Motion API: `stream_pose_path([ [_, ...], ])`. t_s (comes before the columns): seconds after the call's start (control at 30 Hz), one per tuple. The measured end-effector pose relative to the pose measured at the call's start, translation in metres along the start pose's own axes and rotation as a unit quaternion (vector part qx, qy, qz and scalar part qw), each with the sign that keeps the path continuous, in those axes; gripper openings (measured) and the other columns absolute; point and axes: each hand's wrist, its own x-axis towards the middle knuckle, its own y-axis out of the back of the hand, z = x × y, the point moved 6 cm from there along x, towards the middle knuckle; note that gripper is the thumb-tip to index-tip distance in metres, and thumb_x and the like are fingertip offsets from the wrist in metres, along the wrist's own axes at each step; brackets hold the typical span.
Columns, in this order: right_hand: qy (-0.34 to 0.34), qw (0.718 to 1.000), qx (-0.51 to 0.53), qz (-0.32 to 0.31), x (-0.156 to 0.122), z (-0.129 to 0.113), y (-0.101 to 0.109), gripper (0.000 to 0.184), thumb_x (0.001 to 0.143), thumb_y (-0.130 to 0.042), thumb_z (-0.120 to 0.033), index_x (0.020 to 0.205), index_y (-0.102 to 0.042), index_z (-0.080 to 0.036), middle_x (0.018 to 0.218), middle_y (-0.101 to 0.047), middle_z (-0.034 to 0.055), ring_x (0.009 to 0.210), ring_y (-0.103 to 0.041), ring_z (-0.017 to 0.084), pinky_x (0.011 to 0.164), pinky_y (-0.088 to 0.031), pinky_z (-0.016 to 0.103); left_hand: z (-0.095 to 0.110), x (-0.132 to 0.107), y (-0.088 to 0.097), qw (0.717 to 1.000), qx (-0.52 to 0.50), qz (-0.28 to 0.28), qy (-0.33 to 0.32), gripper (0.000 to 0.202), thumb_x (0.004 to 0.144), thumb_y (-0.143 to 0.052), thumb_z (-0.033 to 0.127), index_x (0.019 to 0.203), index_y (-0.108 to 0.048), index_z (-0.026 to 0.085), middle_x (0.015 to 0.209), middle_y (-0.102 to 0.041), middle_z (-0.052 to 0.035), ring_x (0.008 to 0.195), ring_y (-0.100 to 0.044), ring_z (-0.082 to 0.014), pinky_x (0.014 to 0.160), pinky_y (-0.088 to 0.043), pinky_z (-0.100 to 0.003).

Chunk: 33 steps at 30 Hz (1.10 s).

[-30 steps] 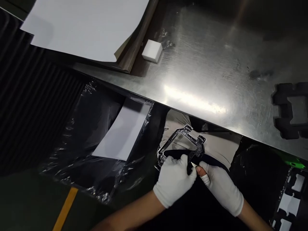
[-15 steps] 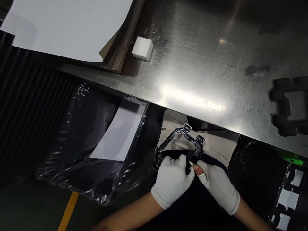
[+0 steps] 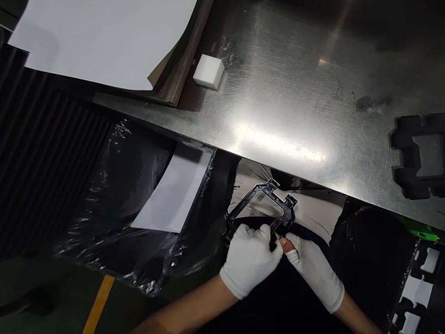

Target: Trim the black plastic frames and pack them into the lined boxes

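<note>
A black angular frame [image 3: 288, 216] with screw holes and pale edges is held over my lap, tilted. My left hand [image 3: 249, 260], in a white glove, is closed around its near side. Close by on the right, my right hand [image 3: 313, 268] wears a white glove with the thumb tip bare. It pinches a small pale pointed piece [image 3: 277, 235] against the frame's near edge, mostly hidden by the fingers. The glove fingers hide where the frame's near bar runs.
A metal table [image 3: 278, 102] lies ahead, bearing a white block [image 3: 209, 71], stacked boards under white paper [image 3: 104, 41] and a black foam piece [image 3: 408, 155]. At left is a plastic-wrapped bundle [image 3: 114, 185] with a white sheet [image 3: 174, 190]. White-and-black parts [image 3: 417, 290] sit at right.
The view has shifted slightly. Both hands keep their grip on the frame and the small piece, with only a slight movement of the right hand at the frame's edge.
</note>
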Motion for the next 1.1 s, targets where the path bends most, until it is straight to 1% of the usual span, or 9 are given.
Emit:
stream_pose_path([
  [0.17, -0.003, 0.999, 0.031, 0.020, 0.000, 0.001, 0.001, 0.068, 0.105, -0.024, -0.081, 0.076, -0.050, -0.025, 0.066, -0.058, -0.0003, 0.055, -0.052, 0.014, 0.051, -0.042, 0.026, 0.000, 0.001, -0.006, 0.999, -0.009, -0.027, 0.029, 0.028, 0.088, -0.067, 0.037, 0.067, -0.061, 0.021, 0.049, -0.056, -0.0029, 0.050, -0.058, -0.0232, 0.064, -0.045, -0.039],
  [0.37, 0.005, 0.995, 0.081, 0.053, 0.000, 0.003, 0.004, 0.066, 0.105, -0.026, -0.080, 0.078, -0.051, -0.025, 0.069, -0.058, 0.0006, 0.059, -0.054, 0.015, 0.052, -0.043, 0.026, 0.002, 0.000, -0.004, 0.998, 0.032, -0.017, 0.044, 0.037, 0.090, -0.067, 0.049, 0.066, -0.062, 0.022, 0.046, -0.052, -0.0028, 0.053, -0.060, -0.0252, 0.059, -0.042, -0.037],
  [0.6, 0.016, 0.998, 0.039, 0.038, -0.002, 0.003, 0.006, 0.063, 0.107, -0.025, -0.077, 0.078, -0.048, -0.025, 0.064, -0.055, -0.0015, 0.053, -0.049, 0.015, 0.052, -0.037, 0.028, 0.003, 0.004, 0.000, 0.999, 0.037, -0.011, 0.037, 0.034, 0.092, -0.064, 0.045, 0.068, -0.063, 0.021, 0.048, -0.054, -0.0025, 0.050, -0.060, -0.0251, 0.059, -0.043, -0.038],
  [0.83, 0.033, 0.999, -0.008, 0.035, -0.001, 0.005, 0.003, 0.061, 0.111, -0.024, -0.069, 0.083, -0.054, -0.024, 0.067, -0.059, -0.0011, 0.056, -0.053, 0.015, 0.056, -0.036, 0.028, 0.006, 0.004, -0.002, 0.999, 0.032, 0.000, 0.023, 0.031, 0.092, -0.062, 0.039, 0.066, -0.061, 0.020, 0.046, -0.051, -0.0018, 0.049, -0.059, -0.0245, 0.060, -0.042, -0.037],
  [0.93, 0.040, 0.999, 0.016, 0.020, -0.001, 0.000, 0.008, 0.059, 0.112, -0.026, -0.067, 0.081, -0.051, -0.023, 0.067, -0.056, -0.0025, 0.056, -0.050, 0.013, 0.056, -0.036, 0.028, 0.000, 0.008, -0.004, 0.997, -0.007, -0.046, 0.064, 0.028, 0.091, -0.062, 0.037, 0.069, -0.062, 0.020, 0.051, -0.056, -0.0033, 0.055, -0.062, -0.0249, 0.062, -0.042, -0.036],
  [1.0, 0.050, 0.998, 0.048, -0.010, -0.004, -0.003, 0.017, 0.058, 0.111, -0.031, -0.068, 0.080, -0.050, -0.023, 0.069, -0.054, -0.0028, 0.059, -0.048, 0.013, 0.057, -0.036, 0.028, -0.014, 0.008, -0.003, 0.979, -0.115, -0.111, 0.129, 0.030, 0.092, -0.061, 0.040, 0.069, -0.059, 0.021, 0.056, -0.059, -0.0030, 0.058, -0.061, -0.0224, 0.061, -0.040, -0.034],
  [1.03, 0.056, 0.996, 0.070, -0.026, -0.007, -0.002, 0.024, 0.056, 0.111, -0.034, -0.067, 0.084, -0.054, -0.022, 0.073, -0.057, -0.0022, 0.064, -0.051, 0.014, 0.060, -0.039, 0.028, -0.022, 0.007, -0.001, 0.954, -0.200, -0.147, 0.165, 0.034, 0.094, -0.059, 0.044, 0.069, -0.057, 0.021, 0.057, -0.059, -0.0021, 0.057, -0.059, -0.0204, 0.060, -0.038, -0.032],
  [1.07, 0.060, 0.993, 0.093, -0.040, -0.010, -0.001, 0.033, 0.053, 0.110, -0.037, -0.067, 0.091, -0.058, -0.022, 0.079, -0.059, -0.0014, 0.070, -0.054, 0.015, 0.064, -0.044, 0.028, -0.030, 0.005, 0.002, 0.917, -0.299, -0.182, 0.193, 0.039, 0.097, -0.056, 0.049, 0.069, -0.056, 0.021, 0.057, -0.057, -0.0008, 0.054, -0.056, -0.0180, 0.058, -0.037, -0.031],
  [1.1, 0.059, 0.990, 0.116, -0.050, -0.014, 0.002, 0.043, 0.049, 0.110, -0.040, -0.066, 0.101, -0.062, -0.023, 0.085, -0.061, -0.0006, 0.076, -0.057, 0.016, 0.070, -0.048, 0.029, -0.035, 0.002, 0.007, 0.867, -0.397, -0.214, 0.214, 0.044, 0.100, -0.052, 0.053, 0.070, -0.058, 0.021, 0.055, -0.055, 0.0006, 0.051, -0.053, -0.0160, 0.057, -0.036, -0.030],
])
